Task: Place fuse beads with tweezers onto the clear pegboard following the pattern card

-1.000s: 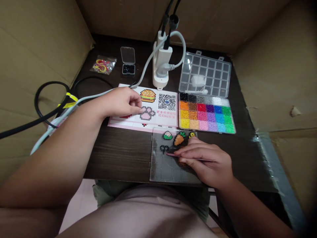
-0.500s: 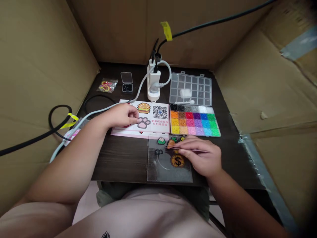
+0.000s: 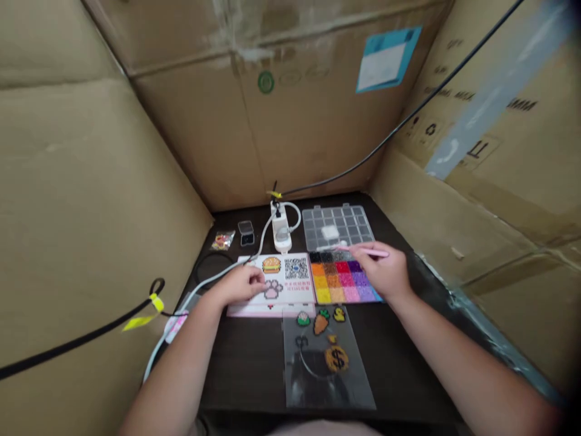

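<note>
My right hand point(image 3: 385, 269) grips pink tweezers point(image 3: 377, 252) over the back rows of the bead box point(image 3: 342, 284), a tray of colour-sorted small beads. The tweezers' tip points left, near the black and grey beads; whether a bead is in it is too small to tell. My left hand point(image 3: 242, 283) rests on the printed pattern sheet point(image 3: 297, 293), fingers curled together beside the pink paw picture, with nothing visible in them. In front lies a clear pegboard point(image 3: 327, 387) bearing bead figures: a carrot point(image 3: 321, 323), a duck point(image 3: 339, 314), a green-and-white figure point(image 3: 303, 318) and a dollar coin point(image 3: 336, 358).
The bead box's clear lid point(image 3: 338, 225) lies behind it with a white block on it. A white power strip point(image 3: 282, 233) with cables stands mid-back. A small black-filled case point(image 3: 246, 235) and a bag of rings point(image 3: 223, 240) sit left. Cardboard walls point(image 3: 295, 133) surround the table.
My right hand has moved with the tweezers from above the pegboard to the back of the bead box. The view has tilted upward. My left hand stays on the sheet.
</note>
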